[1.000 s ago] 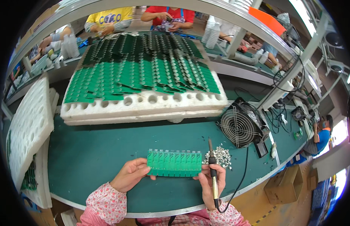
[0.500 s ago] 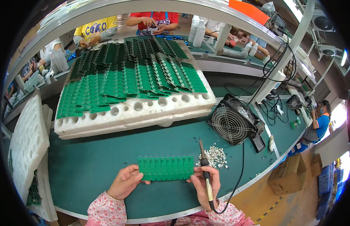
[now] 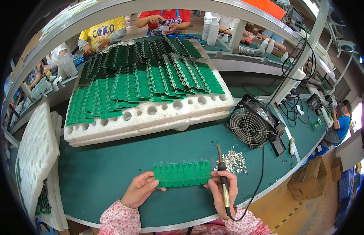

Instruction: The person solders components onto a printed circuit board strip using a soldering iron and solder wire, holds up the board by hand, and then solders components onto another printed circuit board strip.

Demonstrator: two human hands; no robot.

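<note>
Left hand (image 3: 139, 190) pinches the left end of the long green circuit-board strip (image 3: 182, 174), flat on the green bench mat (image 3: 111, 172) right in front of me. Right hand (image 3: 223, 188) is wrapped around the black-handled soldering iron (image 3: 223, 182), tip up, fingers touching the strip's right end. Risks as I see them: iron tip sits near the pile of small silver metal parts (image 3: 233, 160), and its cable (image 3: 260, 176) runs past them; a snag would scatter them. Holding only by the ends, the strip could flex or skid.
</note>
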